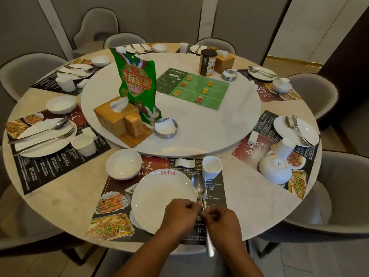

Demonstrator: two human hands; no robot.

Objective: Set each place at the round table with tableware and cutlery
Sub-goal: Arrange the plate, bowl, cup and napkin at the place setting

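Steel with a mirror polish forms the spoon (197,186), which is held over the right rim of the plate (157,198) at the near place, its oval bowl turned up and its tip close to the cup (211,168). The neck of the spoon appears to be pinched by the curled fingers of the left hand (179,215). The handle is gripped lower down by the right hand (222,223), whose fingers are also curled. The handle end sticks out below that hand, past the near edge of the counter (249,198). A second thin strip of metal is seen just under the neck; whether it is a fork cannot be told.

The step in hand is judged to be the laying of cutlery on this plate. The spoon should be lowered slowly, because polished steel slides easily on glazed ware. The handle should be rested on the rim, so that it is not tipped off. No push forward should be given, as the cup could be knocked.

The plate is round, white and glossy, with a red mark near its far rim. The bowl (123,163) is deep and of the same white ware. A squarish mouth with rounded corners is seen on the cup. The mat (216,196) is thin, flat and dark, printed with food photographs. The counter is pale, smooth and stone-like.
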